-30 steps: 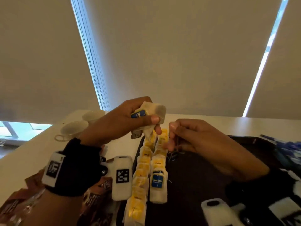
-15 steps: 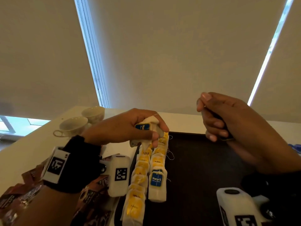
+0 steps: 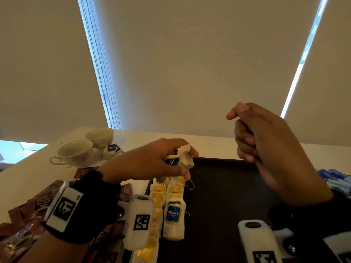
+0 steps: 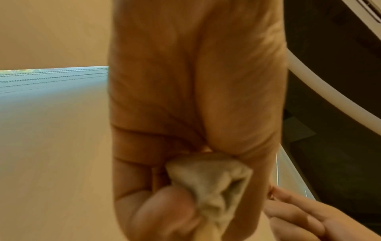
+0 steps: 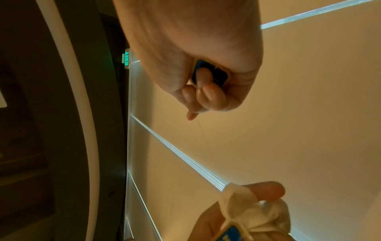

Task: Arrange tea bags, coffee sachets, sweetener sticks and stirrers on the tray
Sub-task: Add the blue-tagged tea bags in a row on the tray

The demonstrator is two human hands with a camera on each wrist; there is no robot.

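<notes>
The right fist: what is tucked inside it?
Inside the right hand, the wrist view shows a blue paper tag with a thread running towards the left hand's tea bags. Curled fingers cover the tag's print.

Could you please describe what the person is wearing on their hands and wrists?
The left hand and right hand are bare. Each wrist has a black band carrying white rounded camera housings with black-and-white square tags; the right wrist's housing has the same tag and a dark sleeve behind it.
</notes>
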